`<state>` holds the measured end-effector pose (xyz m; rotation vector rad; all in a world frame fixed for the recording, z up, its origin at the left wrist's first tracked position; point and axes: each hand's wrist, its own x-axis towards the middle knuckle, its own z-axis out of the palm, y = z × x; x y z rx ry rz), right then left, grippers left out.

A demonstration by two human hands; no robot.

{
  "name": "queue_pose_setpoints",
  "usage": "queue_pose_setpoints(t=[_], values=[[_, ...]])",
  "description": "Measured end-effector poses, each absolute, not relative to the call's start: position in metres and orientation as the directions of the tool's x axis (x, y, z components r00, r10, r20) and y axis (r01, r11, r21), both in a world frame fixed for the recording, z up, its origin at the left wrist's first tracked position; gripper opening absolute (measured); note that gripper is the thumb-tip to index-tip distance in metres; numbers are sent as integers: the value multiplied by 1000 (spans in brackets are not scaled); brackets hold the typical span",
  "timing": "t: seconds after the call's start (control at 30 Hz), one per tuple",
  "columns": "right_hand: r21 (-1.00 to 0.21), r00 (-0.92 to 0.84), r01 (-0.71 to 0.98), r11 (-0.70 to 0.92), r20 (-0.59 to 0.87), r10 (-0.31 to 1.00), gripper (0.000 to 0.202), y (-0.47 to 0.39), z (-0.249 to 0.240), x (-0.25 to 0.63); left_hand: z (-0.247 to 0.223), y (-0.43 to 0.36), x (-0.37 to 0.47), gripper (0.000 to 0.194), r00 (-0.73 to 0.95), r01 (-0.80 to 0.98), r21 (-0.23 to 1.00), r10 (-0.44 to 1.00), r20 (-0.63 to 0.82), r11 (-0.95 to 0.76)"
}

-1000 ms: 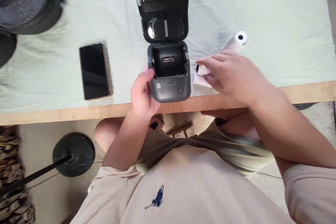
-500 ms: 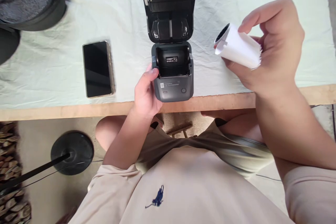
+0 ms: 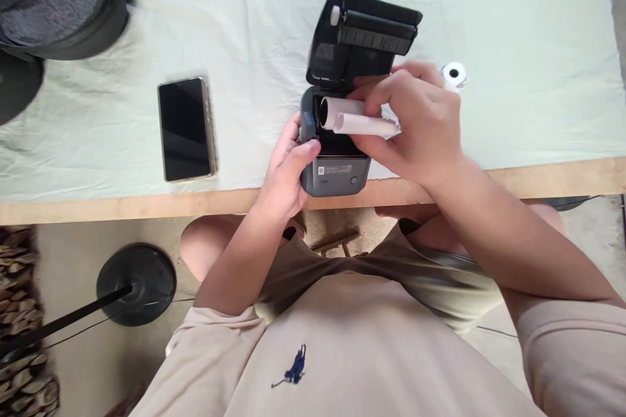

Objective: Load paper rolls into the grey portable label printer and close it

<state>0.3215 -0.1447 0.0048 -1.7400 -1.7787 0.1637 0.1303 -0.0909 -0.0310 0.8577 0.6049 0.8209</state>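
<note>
A small dark grey label printer [image 3: 337, 182] tilts a little near the table's front edge, its black lid [image 3: 337, 62] swung up. My left hand [image 3: 288, 172] grips the printer's left side, thumb over the front rim. Between the fingers of my right hand [image 3: 415, 120] is a nearly used-up paper roll [image 3: 346, 107] with a dark hollow core and a loose curled end. That roll lies over the mouth of the printer's compartment; whether it touches the inside I cannot tell. Behind my right hand stands a second, white paper roll [image 3: 454, 75], its round end facing up.
A phone [image 3: 184, 129] lies on the pale tablecloth [image 3: 244, 19] to the left. At the far left corner is a black case [image 3: 63, 6]. A wooden edge [image 3: 122, 204] runs along the table front, with a round black stand base [image 3: 135, 283] on the floor.
My right hand has moved left with the paper roll, from beside the printer to over its compartment. The printer has shifted right and turned, and the second roll has come into sight.
</note>
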Motion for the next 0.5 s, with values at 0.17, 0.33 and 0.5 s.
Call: queue_pose_setpoints(t=[0.17, 0.33, 0.5], values=[[-376, -61, 903, 207, 366, 929, 33, -144, -1, 321, -29, -92, 130, 34, 531, -364, 834, 828, -179, 414], [-313, -23, 937, 156, 390, 920, 30, -147, -2, 317, -31, -89, 130, 34, 552, -394, 811, 817, -166, 432], [-388, -118, 881, 271, 375, 919, 23, -152, -2, 315, -29, -86, 131, 31, 558, -432, 779, 813, -164, 454]])
